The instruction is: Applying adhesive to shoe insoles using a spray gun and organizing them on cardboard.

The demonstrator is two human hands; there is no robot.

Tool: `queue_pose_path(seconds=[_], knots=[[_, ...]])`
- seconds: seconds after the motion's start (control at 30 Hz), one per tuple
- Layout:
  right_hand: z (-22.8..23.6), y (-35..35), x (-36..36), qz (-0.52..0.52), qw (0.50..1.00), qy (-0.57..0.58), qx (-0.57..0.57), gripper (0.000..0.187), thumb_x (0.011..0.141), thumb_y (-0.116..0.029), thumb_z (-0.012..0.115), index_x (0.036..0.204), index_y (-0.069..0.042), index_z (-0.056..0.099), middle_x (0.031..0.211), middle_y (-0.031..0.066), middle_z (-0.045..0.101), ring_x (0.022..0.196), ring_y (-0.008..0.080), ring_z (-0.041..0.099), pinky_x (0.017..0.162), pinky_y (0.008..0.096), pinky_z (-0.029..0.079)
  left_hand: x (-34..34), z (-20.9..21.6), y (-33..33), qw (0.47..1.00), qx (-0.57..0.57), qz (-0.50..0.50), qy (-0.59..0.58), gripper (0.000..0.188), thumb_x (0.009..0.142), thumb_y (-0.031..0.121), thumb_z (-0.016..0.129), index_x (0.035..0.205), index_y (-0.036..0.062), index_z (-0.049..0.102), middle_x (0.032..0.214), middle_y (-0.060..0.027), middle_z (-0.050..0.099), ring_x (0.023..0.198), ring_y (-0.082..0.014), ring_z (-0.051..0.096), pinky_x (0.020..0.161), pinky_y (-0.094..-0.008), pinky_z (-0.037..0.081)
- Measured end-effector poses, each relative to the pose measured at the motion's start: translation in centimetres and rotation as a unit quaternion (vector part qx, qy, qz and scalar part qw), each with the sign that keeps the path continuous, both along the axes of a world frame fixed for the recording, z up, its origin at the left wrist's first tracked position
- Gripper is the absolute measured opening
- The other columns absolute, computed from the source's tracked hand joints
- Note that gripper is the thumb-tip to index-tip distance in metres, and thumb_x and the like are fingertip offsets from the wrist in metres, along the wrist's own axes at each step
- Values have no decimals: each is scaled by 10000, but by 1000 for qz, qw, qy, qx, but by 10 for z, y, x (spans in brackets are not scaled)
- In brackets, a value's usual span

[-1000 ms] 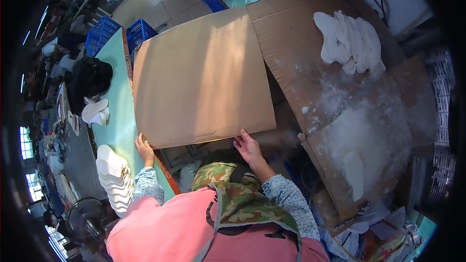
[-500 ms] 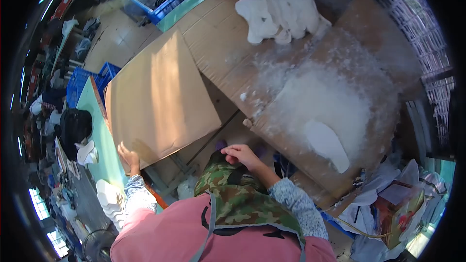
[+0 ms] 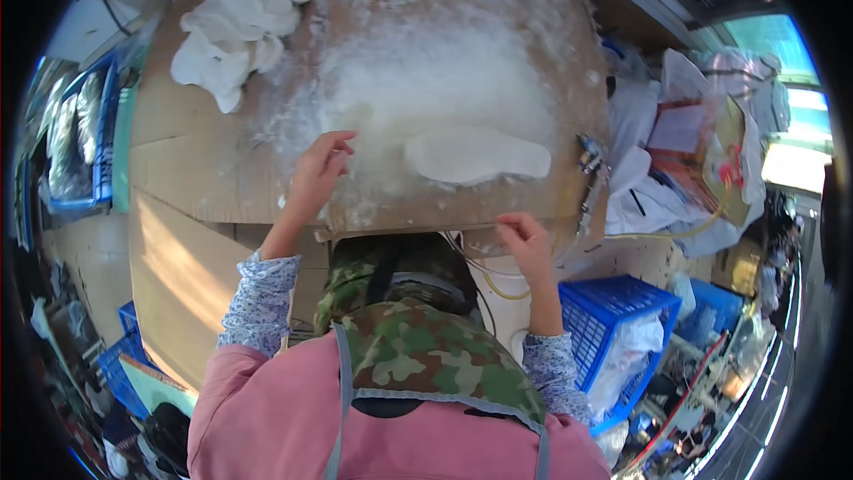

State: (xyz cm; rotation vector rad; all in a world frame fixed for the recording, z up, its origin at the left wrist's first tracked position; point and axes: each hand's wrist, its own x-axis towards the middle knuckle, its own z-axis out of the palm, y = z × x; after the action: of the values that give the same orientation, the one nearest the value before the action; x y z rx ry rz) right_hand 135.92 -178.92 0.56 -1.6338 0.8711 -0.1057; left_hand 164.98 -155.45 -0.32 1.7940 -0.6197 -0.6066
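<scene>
Moved from the cardboard [image 3: 173,271], my left hand [image 3: 320,169] is left of the insole [image 3: 480,156], right hand [image 3: 528,238] nearer me; both empty.

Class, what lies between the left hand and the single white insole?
In the head view, only cardboard coated with white dust shows between the left hand and the white insole.

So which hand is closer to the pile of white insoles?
Left. The left hand is to the right of the pile of white insoles and nearer the person's body; the right hand is farther off, by the cardboard's front edge.
</scene>
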Motion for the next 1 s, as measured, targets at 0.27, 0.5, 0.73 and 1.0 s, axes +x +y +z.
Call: queue_pose_path(seconds=[0.27,0.5,0.73,1.0], knots=[[-26,-76,-63,-233,969,3,-83,140,876,-78,614,998,-11,632,817,-7,602,719,68,535,669,212,440,-63,-48,-80,996,88,5,15,333,889,72,523,1215,36,465,885,-89,578,667,-129,579,582,-255,479],[-57,-132,-78,-221,884,97,-401,313,770,-162,713,1027,-9,623,880,70,618,741,156,574,722,302,479,-77,-25,-104,985,142,67,72,279,868,43,537,1136,26,460,780,-64,552,649,-120,574,554,-250,469],[-85,-174,-78,-232,890,163,-356,468,706,-221,760,1093,-13,599,938,113,629,812,207,599,765,339,487,-73,-45,-91,984,70,109,124,254,869,15,516,1119,15,474,782,-65,572,623,-120,597,528,-251,484],[-32,-175,-92,-254,921,138,-261,465,702,-130,702,1125,20,577,928,74,619,805,175,581,742,287,478,-75,-42,-88,979,36,137,149,284,859,-33,489,1138,14,460,847,-71,534,587,-122,561,517,-257,469]])
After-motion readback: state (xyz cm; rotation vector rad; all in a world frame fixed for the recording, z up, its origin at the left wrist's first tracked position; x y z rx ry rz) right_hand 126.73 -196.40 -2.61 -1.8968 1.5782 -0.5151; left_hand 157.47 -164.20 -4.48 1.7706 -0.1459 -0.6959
